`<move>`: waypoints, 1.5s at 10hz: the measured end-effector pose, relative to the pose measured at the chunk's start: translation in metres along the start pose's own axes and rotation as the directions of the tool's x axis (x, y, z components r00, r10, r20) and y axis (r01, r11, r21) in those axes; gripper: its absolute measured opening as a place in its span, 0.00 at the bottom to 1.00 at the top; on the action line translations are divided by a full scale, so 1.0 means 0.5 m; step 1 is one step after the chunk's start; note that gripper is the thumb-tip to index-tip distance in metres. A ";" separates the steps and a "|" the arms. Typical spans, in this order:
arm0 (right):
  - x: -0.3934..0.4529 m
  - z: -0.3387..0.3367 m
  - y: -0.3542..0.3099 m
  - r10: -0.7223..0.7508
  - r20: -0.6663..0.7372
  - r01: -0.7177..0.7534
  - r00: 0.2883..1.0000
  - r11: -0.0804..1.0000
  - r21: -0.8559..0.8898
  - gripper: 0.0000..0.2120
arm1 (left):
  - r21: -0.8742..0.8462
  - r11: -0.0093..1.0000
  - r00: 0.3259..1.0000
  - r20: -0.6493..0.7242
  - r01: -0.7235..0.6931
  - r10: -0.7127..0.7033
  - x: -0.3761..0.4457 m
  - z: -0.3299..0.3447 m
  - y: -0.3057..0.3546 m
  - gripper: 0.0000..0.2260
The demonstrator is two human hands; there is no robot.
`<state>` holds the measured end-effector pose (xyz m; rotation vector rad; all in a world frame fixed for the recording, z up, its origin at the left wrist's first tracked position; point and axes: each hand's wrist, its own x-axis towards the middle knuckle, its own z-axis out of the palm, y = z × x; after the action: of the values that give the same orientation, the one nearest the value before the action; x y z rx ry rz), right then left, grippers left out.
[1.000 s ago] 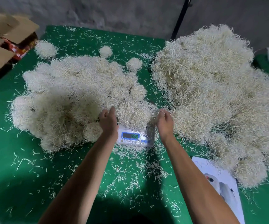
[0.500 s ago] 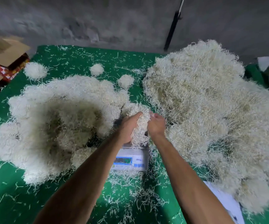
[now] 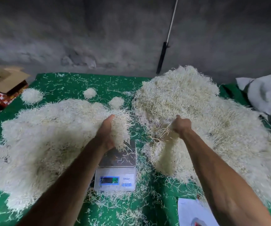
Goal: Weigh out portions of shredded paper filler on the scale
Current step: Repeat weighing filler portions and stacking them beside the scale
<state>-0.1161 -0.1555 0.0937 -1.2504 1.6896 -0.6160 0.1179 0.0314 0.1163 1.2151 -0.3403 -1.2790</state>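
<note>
A small digital scale (image 3: pixel 117 180) with a steel platform (image 3: pixel 121 158) sits on the green table, only a few loose strands on it. My left hand (image 3: pixel 106 134) holds a clump of shredded paper (image 3: pixel 120 129) lifted just above the platform's far left. My right hand (image 3: pixel 181 126) is closed on a smaller tuft of shredded paper (image 3: pixel 166 131) over the edge of the big loose pile (image 3: pixel 204 121) on the right. A mass of rounded portions (image 3: pixel 41 136) lies on the left.
Three small balls of filler (image 3: pixel 31 95) sit at the table's far side. Cardboard boxes (image 3: pixel 2 82) stand at the far left, a white bag (image 3: pixel 268 98) at the far right, a printed sheet (image 3: pixel 195 212) near the front. A pole (image 3: pixel 164 53) leans on the wall.
Both hands lifted the portion off the scale and then parted: the left keeps the main clump, the right moved right with a tuft. The platform is now bare. The camera tilted up.
</note>
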 end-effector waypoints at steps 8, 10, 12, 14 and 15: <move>-0.204 0.194 0.072 -0.411 0.671 0.666 0.616 0.727 -0.167 0.35 | -0.042 0.993 0.929 -0.352 0.109 -0.117 -0.012 -0.103 -0.170 0.24; -0.162 0.267 0.168 -0.285 0.501 0.323 0.817 0.946 0.012 0.25 | 0.046 0.988 0.921 -0.372 0.144 -0.117 0.000 -0.200 -0.201 0.23; -0.141 0.284 0.207 -0.260 0.371 0.323 0.891 0.939 -0.117 0.24 | 0.118 0.986 0.926 -0.372 0.121 -0.069 0.018 -0.254 -0.196 0.27; -0.179 0.255 0.222 -0.243 0.368 0.250 0.897 0.968 0.028 0.23 | 0.196 0.981 0.957 -0.284 0.003 0.054 -0.043 -0.296 -0.209 0.40; -0.228 0.220 0.251 -0.261 0.316 0.251 0.912 0.965 0.072 0.19 | 0.115 0.993 0.982 -0.186 -0.021 0.043 -0.102 -0.334 -0.239 0.47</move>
<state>-0.0703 0.0085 -0.0150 -1.4773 1.2515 -0.5521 0.1660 0.1790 -0.0276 1.4098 -0.2961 -1.1188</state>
